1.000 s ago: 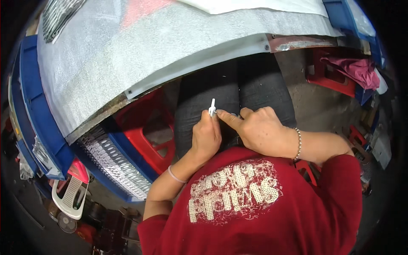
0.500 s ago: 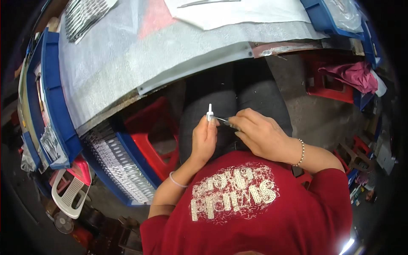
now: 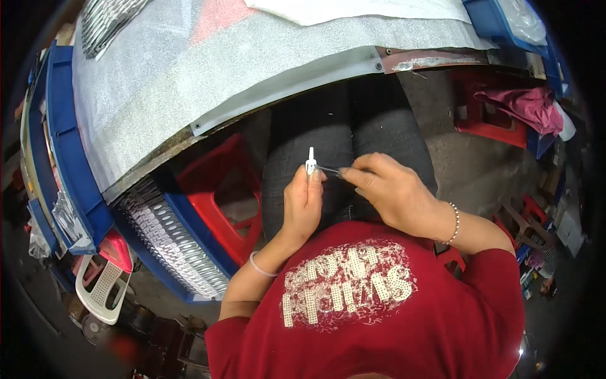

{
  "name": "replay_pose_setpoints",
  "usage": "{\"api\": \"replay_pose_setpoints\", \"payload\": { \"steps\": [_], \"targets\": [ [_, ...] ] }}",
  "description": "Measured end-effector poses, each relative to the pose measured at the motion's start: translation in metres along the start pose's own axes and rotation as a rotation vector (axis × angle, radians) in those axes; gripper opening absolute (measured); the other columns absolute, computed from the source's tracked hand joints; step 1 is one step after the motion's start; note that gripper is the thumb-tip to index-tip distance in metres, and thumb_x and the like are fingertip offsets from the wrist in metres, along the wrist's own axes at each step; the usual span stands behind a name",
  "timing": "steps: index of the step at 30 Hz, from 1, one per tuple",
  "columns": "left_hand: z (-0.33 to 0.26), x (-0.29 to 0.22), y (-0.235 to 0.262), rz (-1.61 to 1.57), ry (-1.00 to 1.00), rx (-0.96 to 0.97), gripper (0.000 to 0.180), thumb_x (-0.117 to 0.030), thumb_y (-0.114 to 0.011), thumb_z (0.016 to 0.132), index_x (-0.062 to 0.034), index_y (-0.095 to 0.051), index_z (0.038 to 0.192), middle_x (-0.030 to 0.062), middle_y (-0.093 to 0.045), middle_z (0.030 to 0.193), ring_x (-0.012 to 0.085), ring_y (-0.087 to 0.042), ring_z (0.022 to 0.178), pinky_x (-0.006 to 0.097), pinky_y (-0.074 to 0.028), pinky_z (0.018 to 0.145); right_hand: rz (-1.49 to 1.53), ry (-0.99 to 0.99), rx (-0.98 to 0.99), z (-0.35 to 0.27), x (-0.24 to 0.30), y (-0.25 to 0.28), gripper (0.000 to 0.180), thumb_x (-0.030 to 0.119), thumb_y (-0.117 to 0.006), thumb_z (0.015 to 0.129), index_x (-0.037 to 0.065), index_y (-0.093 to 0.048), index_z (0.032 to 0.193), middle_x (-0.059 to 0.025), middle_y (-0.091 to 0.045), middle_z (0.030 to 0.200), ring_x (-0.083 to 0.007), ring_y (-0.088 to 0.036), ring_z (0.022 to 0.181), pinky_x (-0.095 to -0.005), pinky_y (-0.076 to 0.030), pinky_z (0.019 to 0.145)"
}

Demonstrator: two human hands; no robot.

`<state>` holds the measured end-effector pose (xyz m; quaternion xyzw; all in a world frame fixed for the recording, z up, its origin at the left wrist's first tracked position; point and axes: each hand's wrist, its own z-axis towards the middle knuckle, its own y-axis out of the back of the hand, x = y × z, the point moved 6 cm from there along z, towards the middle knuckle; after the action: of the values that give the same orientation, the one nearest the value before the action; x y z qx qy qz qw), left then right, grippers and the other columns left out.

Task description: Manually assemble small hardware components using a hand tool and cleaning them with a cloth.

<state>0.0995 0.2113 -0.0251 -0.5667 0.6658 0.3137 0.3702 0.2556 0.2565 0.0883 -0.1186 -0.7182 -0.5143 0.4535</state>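
In the head view, the left hand (image 3: 302, 205) is above the lap, pinching a small white plastic piece (image 3: 311, 163) with a narrow upright stem between thumb and forefinger, the stem pointing away from the body. The right hand (image 3: 394, 192) grips a thin, straight, silvery metal rod (image 3: 329, 169) in its fingertips. The rod reaches across to the white piece's side, just beside the left thumb; whether it enters the piece or only touches it is too small to tell.

A second ago the right forefinger was almost at the white piece; now that hand stands further off to the right, and more of the rod shows between the two hands. The left hold has hardly shifted. This suggests that the left hand is steadying the piece while the right works the rod.

Ahead lies a bench covered in pale foam sheet (image 3: 158, 107), with a stack of slim metal strips (image 3: 110, 22) at its far left. Below, beside a red plastic stool (image 3: 211, 177), a deep blue plastic bin (image 3: 194, 228) holds rows of shiny metal parts (image 3: 170, 240).
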Motion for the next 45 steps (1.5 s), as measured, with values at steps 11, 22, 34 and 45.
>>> {"api": "replay_pose_setpoints", "payload": {
  "steps": [11,22,34,45],
  "targets": [
    [0.006,-0.022,-0.001,0.418,-0.327,-0.089,0.013,-0.007,-0.046,0.097,0.0031,-0.049,0.089,0.0243,-0.060,0.070,0.0444,-0.061,0.066,0.048,-0.046,0.054,-0.358,0.018,0.104,0.000,-0.004,-0.030,0.031,0.008,-0.065,0.081,0.004,-0.066,0.112,-0.0106,-0.058,0.072,-0.0205,-0.061,0.055,-0.0308,-0.049,0.049],
    [0.010,-0.013,-0.001,0.312,-0.335,-0.075,0.013,-0.008,-0.047,0.097,0.0023,-0.050,0.088,0.0245,-0.059,0.071,0.0431,-0.061,0.065,0.047,-0.043,0.053,-0.604,0.217,0.299,0.021,0.016,-0.029,0.047,0.011,-0.060,0.073,-0.002,-0.063,0.117,-0.0119,-0.058,0.064,-0.0205,-0.059,0.050,-0.0328,-0.045,0.037],
    [0.009,-0.017,0.000,0.383,-0.391,-0.084,0.012,-0.007,-0.047,0.096,0.0018,-0.048,0.088,0.0255,-0.058,0.069,0.0467,-0.059,0.066,0.049,-0.043,0.052,0.204,-0.436,0.200,0.011,-0.024,-0.024,0.024,0.010,-0.063,0.087,0.002,-0.063,0.110,-0.0174,-0.070,0.094,-0.0354,-0.067,0.085,-0.0388,-0.053,0.072],
    [0.000,-0.004,0.001,-0.106,-0.013,0.031,0.021,-0.017,-0.045,0.102,-0.0021,-0.054,0.090,-0.0021,-0.046,0.062,0.0036,-0.042,0.053,0.022,-0.034,0.046,-0.145,-0.014,0.158,-0.003,0.017,-0.013,0.037,0.004,-0.062,0.085,0.001,-0.056,0.122,-0.0151,-0.055,0.099,-0.0312,-0.064,0.077,-0.0391,-0.053,0.066]
  ]
}}
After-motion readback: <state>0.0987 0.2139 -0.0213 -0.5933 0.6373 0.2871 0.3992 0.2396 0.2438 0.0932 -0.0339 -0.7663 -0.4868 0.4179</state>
